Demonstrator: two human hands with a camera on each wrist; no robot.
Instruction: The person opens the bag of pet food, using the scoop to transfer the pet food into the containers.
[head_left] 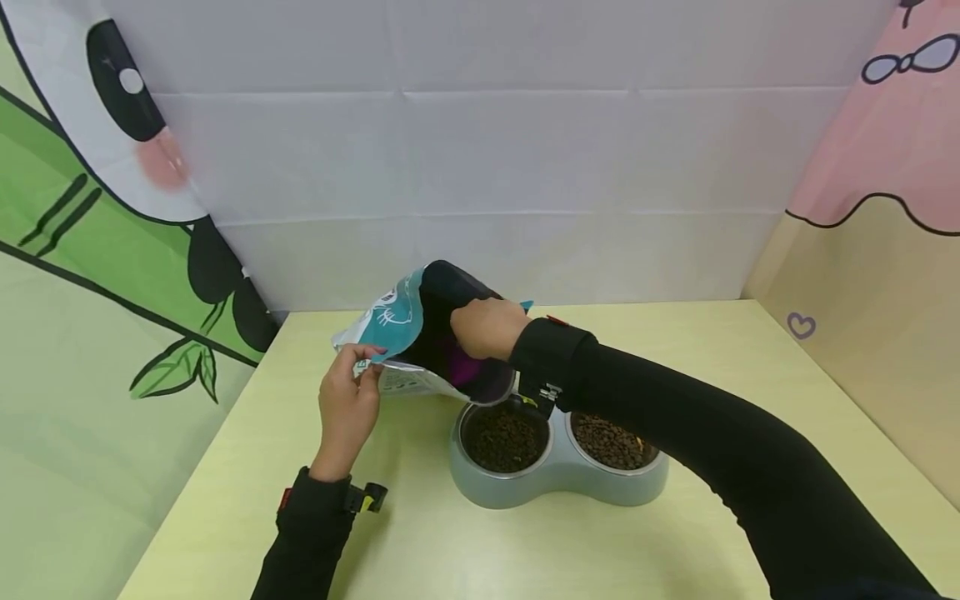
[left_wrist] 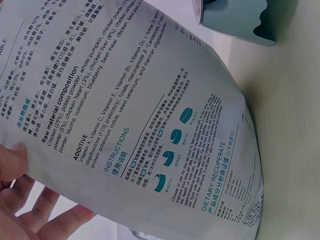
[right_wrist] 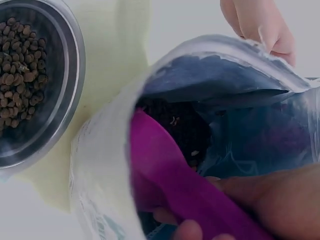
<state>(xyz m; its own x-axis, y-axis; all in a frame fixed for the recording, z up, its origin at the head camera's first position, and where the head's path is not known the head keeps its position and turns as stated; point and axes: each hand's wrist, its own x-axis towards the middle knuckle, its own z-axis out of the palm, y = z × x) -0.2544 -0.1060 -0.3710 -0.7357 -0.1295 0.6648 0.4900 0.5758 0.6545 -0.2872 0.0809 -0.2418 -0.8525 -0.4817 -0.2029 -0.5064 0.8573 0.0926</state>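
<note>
A teal and silver pet food bag is tilted over the table with its mouth open toward me. My left hand pinches the bag's edge between thumb and fingers, as the left wrist view also shows beside the printed panel. Inside the mouth, my right hand grips a purple scoop by its handle. Dark kibble lies deeper in the bag, near the scoop's head. Just in front stands a grey-blue double bowl, with kibble in both steel dishes.
The bowl stands on a pale yellow table, close under the bag and the right forearm. A white cloth backdrop rises behind the table's far edge. Printed panels flank it left and right.
</note>
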